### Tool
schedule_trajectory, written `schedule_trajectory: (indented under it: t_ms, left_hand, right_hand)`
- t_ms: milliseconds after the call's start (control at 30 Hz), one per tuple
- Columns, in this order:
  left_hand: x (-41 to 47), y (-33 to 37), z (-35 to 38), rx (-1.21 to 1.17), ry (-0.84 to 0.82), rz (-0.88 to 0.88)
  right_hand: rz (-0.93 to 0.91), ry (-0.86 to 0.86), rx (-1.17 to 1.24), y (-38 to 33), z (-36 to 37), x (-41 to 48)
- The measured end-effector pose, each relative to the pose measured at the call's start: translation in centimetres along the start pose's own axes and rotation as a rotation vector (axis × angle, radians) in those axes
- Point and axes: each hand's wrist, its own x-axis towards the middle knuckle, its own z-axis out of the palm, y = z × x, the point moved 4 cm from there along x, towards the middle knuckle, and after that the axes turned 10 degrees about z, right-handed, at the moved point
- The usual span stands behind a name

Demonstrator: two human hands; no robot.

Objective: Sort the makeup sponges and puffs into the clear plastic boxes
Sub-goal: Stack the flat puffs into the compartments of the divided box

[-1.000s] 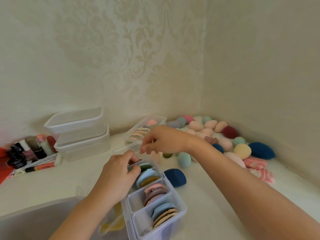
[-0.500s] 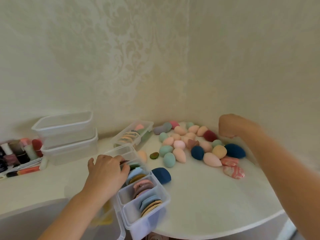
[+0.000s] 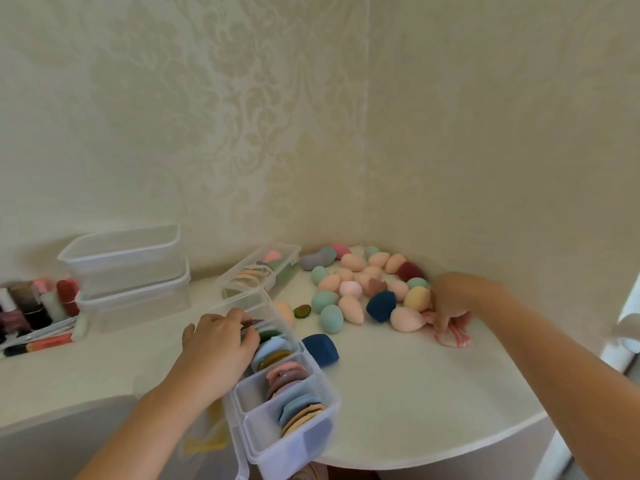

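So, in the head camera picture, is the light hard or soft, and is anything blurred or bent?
Head view: soft, even light, only faint shadows under the right hand and the divided clear box; no strong glare. Wide-angle bending curves the table edge. Slight blur on the pink marbled sponge and the far sponges.

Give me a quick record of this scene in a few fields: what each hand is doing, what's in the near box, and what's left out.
left hand: resting on the divided box, fingers at a puff inside
right hand: closing on the marbled pink sponges
divided box: flat round puffs standing on edge
loose sponges: clustered on the table by the corner
spare boxes: two stacked, far left
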Motion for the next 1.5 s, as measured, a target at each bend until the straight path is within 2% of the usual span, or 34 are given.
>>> schedule_trajectory:
  t_ms: [200,433,533,633,867,1033,1133,1300,1500]
  left_hand:
    - [0.1,0.2,0.1,0.058,-0.009,-0.017]
    - [-0.1,0.3,0.0,0.067,0.008,-0.02]
    - [0.0,0.2,-0.1,0.06,0.018,-0.004]
    - [0.0,0.2,-0.2,0.028,0.028,0.01]
    - [-0.4,0.9,-0.8,-0.055,0.134,-0.021]
    - [-0.5,0.7,-0.7,-0.046,0.179,-0.034]
    - [-0.5,0.8,-0.9,0.006,0.224,-0.002]
    - [-0.5,1.0,-1.0,0.054,0.237,0.018]
    - [-0.7,0.9,-1.0,0.073,0.241,-0.007]
  right_hand:
    - [0.037,0.122,0.099,0.0,-0.8,0.5]
    - [-0.005,0.346,0.072,0.2,-3.3,0.5]
    - [-0.038,0.38,0.095,-0.7,-4.4,-0.2]
    - [-0.085,0.342,0.158,-2.2,-5.5,-1.3]
    - [-0.495,0.282,0.605,-8.8,-5.9,-4.1]
    - [-0.811,0.078,0.889,-15.3,-4.4,-5.7]
    - [-0.928,0.047,0.841,-18.2,-3.5,-6.8]
    - [-1.045,0.243,0.64,-19.6,-3.1,-7.4]
    - [-1.113,0.379,0.389,-20.2,-3.1,-8.1]
